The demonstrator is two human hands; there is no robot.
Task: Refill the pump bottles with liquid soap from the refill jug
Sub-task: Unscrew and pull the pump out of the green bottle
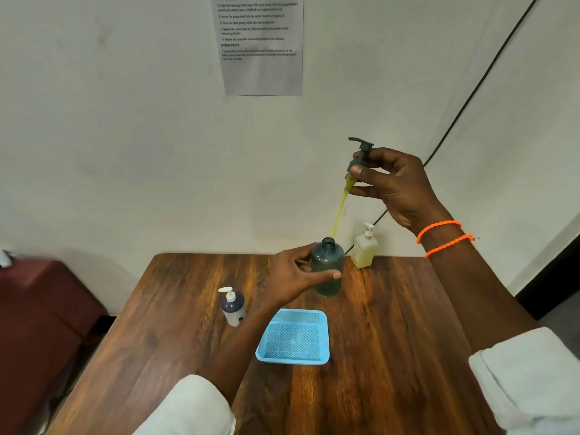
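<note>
Pump head [361,153] in dark grey is what our right hand [398,186] pinches by the collar between thumb and fingers, nozzle pointing left, its yellow-tinted dip tube [340,208] hanging down and to the left. Below it, our left hand [295,277] is closed round the body of the grey-green bottle [327,267], thumb across the front, holding it upright just above or on the far part of the wooden table [392,324]; we cannot tell whether its base touches the wood. The relation that matters is tube to neck: the tube's long axis slants, and its lower tip sits right at the open mouth, either just inside or just clear of the rim, with the head well above and to the right of the bottle. So the bottle lies down-left from the right-hand grip, and the left hand is the nearer one to it. We judge the pump is being parted from the bottle so it can be filled. Around us stand a pale yellow pump bottle [364,248] by the wall, a dark bottle with a white pump [233,307], and an empty blue basket [293,337] nearest us. No refill jug shows.
</note>
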